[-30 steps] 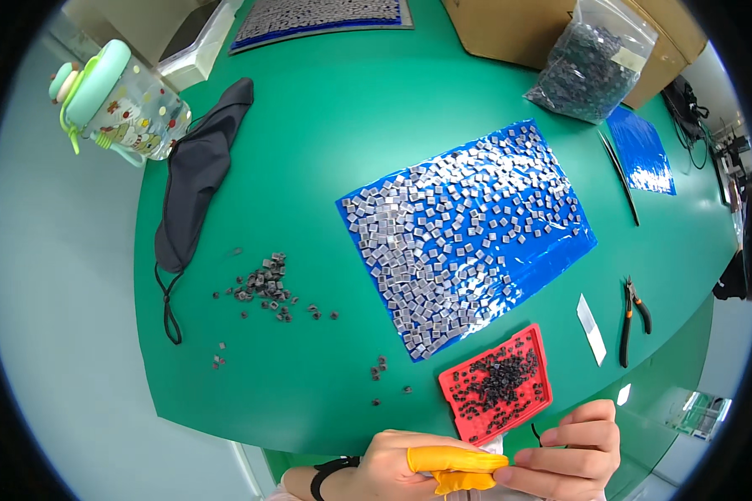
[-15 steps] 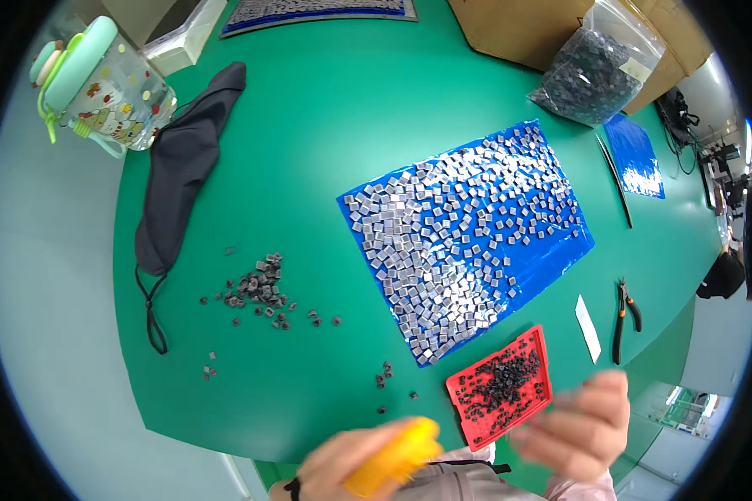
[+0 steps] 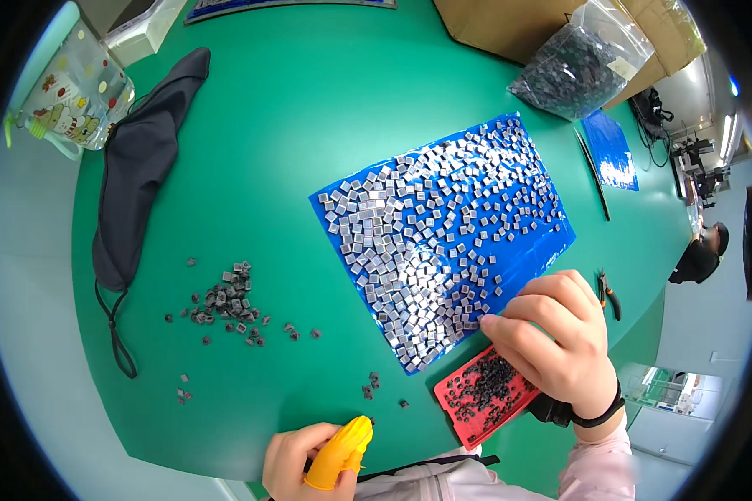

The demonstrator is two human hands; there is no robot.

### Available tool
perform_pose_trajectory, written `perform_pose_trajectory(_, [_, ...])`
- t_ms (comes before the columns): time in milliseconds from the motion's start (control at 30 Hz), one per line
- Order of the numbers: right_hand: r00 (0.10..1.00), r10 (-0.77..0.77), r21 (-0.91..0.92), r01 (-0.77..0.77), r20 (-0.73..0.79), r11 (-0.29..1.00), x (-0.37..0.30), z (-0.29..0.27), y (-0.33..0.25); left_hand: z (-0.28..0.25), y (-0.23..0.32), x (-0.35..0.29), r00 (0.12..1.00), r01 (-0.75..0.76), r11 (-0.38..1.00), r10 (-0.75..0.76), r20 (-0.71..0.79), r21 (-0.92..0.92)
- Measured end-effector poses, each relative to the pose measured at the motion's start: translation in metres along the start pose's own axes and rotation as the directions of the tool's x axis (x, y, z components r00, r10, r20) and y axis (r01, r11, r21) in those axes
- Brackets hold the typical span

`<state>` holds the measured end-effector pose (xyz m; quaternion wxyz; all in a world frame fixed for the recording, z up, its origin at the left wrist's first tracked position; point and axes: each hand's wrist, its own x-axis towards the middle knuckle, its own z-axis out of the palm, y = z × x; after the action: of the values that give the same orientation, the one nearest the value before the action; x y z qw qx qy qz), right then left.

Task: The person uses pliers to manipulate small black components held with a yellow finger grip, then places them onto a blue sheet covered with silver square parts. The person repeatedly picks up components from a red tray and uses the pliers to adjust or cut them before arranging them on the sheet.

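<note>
My left hand [image 3: 297, 459] is closed round a soft, bright yellow rubbery thing [image 3: 338, 455] at the near edge of the table. My right hand [image 3: 556, 338] reaches over the red tray [image 3: 447, 399], thumb and fingers pinched at the near edge of a blue sheet [image 3: 522, 259]. Whatever is between those fingertips is too small to make out. Many small silvery square pieces [image 3: 384, 242] cover the sheet. Tiny black parts [image 3: 485, 384] lie in the tray, partly hidden by my right hand and wrist.
Left of the sheet is a pile of dark small pieces [image 3: 230, 301], with strays nearby. Farther left lie a dark fabric pouch [image 3: 142, 175] and a clear bottle [image 3: 83, 92]. Tweezers [image 3: 593, 175], pliers [image 3: 610, 296], a bag of dark pieces [image 3: 572, 75] and a cardboard box [image 3: 485, 29] lie right.
My right hand has moved from beside the tray up and left to the sheet's edge, now covering the white strip. My left hand has shifted slightly left. The whole view has shifted.
</note>
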<state>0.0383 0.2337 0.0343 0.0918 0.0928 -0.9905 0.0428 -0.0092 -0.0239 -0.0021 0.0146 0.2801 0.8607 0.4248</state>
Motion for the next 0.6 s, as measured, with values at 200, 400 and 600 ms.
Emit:
perform_pose_trajectory(200, [0.999,0.005,0.009,-0.005,0.036,1.0,0.0039,0.0014,0.0003,-0.0006,-0.0043,0.0011,0.999,-0.031,1.0,0.031,0.018,0.001])
perform_pose_trajectory(400, [0.999,0.005,-0.001,-0.005,0.038,1.0,0.0049,0.0023,0.0012,-0.0031,-0.005,0.0038,0.999,-0.028,0.999,0.029,0.036,-0.034])
perform_pose_trajectory(600, [0.999,0.013,0.027,-0.014,0.041,1.0,0.0048,0.0035,0.0031,-0.0005,-0.0074,0.0037,0.996,-0.077,0.997,0.077,0.032,-0.008])
